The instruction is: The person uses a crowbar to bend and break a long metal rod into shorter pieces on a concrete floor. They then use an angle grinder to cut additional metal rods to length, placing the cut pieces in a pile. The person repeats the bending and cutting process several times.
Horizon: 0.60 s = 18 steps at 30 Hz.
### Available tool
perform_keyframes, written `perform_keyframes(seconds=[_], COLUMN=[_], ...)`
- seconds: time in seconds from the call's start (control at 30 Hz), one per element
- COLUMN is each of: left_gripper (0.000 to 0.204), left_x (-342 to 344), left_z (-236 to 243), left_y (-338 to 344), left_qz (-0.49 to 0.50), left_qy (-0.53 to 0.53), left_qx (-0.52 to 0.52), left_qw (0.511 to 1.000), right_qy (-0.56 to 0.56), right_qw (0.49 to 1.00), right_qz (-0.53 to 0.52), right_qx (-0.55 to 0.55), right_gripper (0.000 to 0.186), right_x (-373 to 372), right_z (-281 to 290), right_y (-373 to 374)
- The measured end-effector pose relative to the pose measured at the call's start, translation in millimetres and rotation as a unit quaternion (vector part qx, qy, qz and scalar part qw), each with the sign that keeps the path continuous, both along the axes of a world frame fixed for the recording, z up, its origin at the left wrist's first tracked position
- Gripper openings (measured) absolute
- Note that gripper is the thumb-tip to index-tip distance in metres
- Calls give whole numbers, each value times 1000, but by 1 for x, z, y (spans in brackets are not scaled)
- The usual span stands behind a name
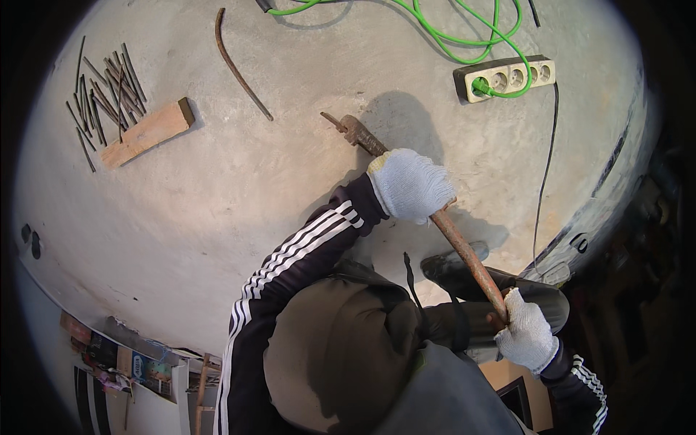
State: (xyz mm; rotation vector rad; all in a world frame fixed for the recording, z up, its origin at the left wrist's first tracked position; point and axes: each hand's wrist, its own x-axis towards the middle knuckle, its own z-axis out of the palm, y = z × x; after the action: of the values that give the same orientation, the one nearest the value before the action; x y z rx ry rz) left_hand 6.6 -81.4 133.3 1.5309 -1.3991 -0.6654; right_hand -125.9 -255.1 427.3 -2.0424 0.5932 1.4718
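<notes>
A long rusty metal pipe (470, 255) slants across the view from the upper middle down to the lower right. My left hand (411, 185), in a white knit glove, is closed round its upper part. Past that hand the rusty shaft ends in a thicker collar, with a short thin rod (332, 122) sticking out of it. Lower down, my right hand (527, 333), also gloved, grips the pipe's other end near my leg. Both sets of fingers are wrapped round it, partly hidden by the gloves. How the upper shaft joins the pipe is covered by my left hand.
At the far left, several short metal rods (109, 94) lie by a wooden block (148, 134). A curved rusty rod (239, 69) rests on the concrete floor (181, 239). A power strip (507, 76) with a green cable (442, 36) is at the far right.
</notes>
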Motion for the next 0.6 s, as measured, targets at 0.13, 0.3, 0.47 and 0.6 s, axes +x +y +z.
perform_keyframes(seconds=[0.13,0.3,0.47,0.6], left_gripper=[23,16,15,30], left_x=[3,-12,-28,-23], left_z=[0,-11,-20,-15], left_y=[-3,-2,1,-23], left_qz=[-46,-47,-92,-158], left_qy=[14,15,5,-63], left_qx=[26,-14,23,83], left_qw=[998,999,996,982], right_qy=[16,76,60,28], right_qw=[999,993,995,994], right_qz=[-36,-91,-75,-110], right_qx=[13,-2,-6,-9], right_gripper=[23,25,30,28], right_x=[-11,-33,-83,-112], right_z=[-4,-15,-48,-75], right_y=[-5,5,12,1])
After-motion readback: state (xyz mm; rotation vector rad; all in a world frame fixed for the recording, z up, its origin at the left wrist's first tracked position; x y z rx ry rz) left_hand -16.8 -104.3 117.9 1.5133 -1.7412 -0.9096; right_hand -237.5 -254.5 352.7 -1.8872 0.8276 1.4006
